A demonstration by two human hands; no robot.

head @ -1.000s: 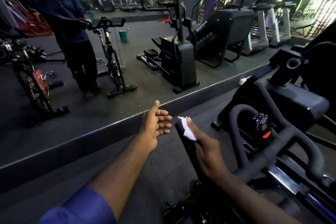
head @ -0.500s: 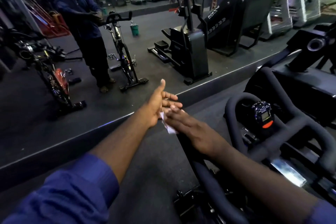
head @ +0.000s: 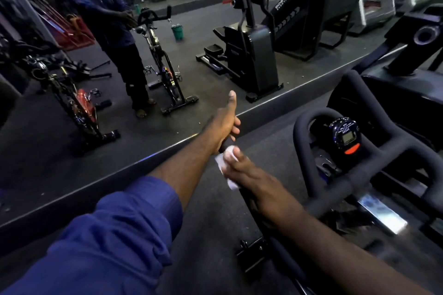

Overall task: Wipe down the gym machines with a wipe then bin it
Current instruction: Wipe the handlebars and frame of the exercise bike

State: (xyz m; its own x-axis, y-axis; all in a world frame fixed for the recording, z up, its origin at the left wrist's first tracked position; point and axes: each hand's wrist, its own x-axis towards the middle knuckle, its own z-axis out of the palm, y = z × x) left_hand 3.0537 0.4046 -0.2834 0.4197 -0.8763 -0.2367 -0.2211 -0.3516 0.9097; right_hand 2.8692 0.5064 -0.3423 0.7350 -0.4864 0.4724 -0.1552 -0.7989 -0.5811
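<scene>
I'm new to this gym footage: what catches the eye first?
Centre frame, the right hand holds a white wipe against the black handlebar, whose end the left hand grips. Just right sits the console with its orange button; the mirror at upper left reflects a green bin.

White wipe [head: 226,163], black handlebar [head: 359,151].
</scene>
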